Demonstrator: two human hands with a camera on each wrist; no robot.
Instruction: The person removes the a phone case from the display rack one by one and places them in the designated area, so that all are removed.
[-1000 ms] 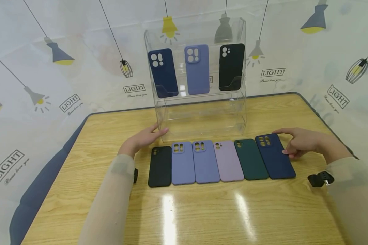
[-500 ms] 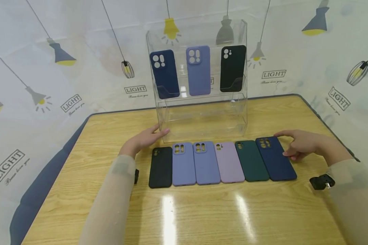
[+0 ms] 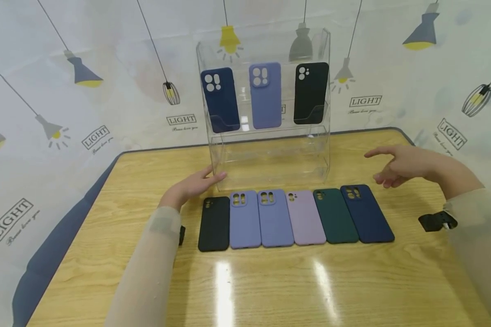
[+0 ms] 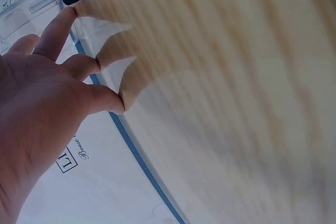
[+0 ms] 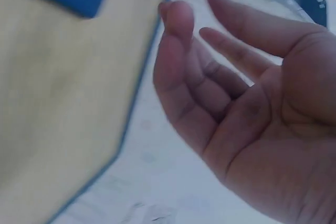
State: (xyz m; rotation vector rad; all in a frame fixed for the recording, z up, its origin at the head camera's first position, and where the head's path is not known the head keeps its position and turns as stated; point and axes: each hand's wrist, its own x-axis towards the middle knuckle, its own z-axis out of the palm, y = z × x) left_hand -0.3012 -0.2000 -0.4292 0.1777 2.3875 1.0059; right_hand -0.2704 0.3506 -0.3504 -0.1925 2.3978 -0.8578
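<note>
My left hand rests beside the lower left corner of a clear acrylic display stand, thumb at its front edge. In the left wrist view, several fingertips of that hand touch the tabletop. Over the table at the right hovers my right hand, loosely bent and holding nothing. Just below it lies a navy phone case, the right end of a row. Leftward from there run a green case, a pink case, two lavender cases and a black case.
The stand's upper tier holds another navy case, a lavender case and a black case. The wooden table meets a lamp-printed backdrop at its dark-edged far side.
My right hand has let go of the navy case and lifted up and away from it. The left hand stays at the stand. The row of cases lies nearly as before.
</note>
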